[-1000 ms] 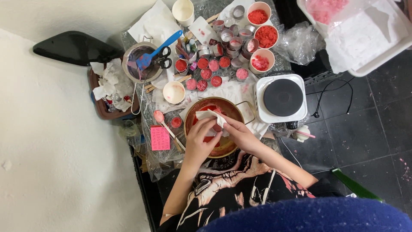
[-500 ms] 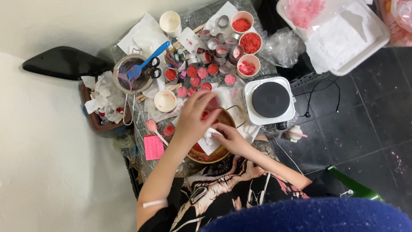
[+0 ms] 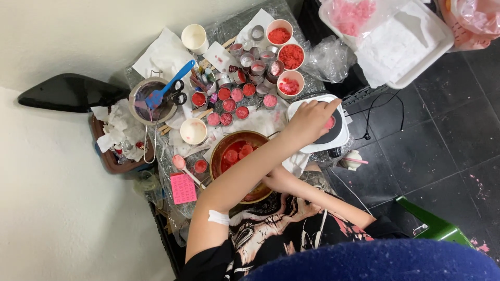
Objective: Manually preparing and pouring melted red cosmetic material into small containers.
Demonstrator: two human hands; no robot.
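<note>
Left hand (image 3: 308, 118): stretched across the body to the hot plate (image 3: 317, 125). Fingers curled over something small and pink-red at about the plate's dark centre; I cannot tell for certain whether the grip is pinched on it or merely resting over it.
Held item: judged a small round tin of red wax (image 3: 330, 123), like the row further up; mostly hidden by the fingers.
Handling: judged light and rigid in the wall, thin-edged. Contents may be soft or liquid, so it should stay level. The metal may be warm on the plate. Best hold: opposite sides of the rim, from above.
Right hand (image 3: 275, 182): low, beside the copper pot (image 3: 235, 165), largely hidden under the left forearm; grip state cannot be told.
Pot contents: red liquid with pink discs floating in it.
Nearby on the surface: filled tins (image 3: 232, 101) in rows, three white cups of red flakes (image 3: 290, 57), a saucepan holding a blue spatula (image 3: 169, 86), a pink card (image 3: 183, 188).
Risk: spilling if tilted; crowded surface leaves little room.
</note>
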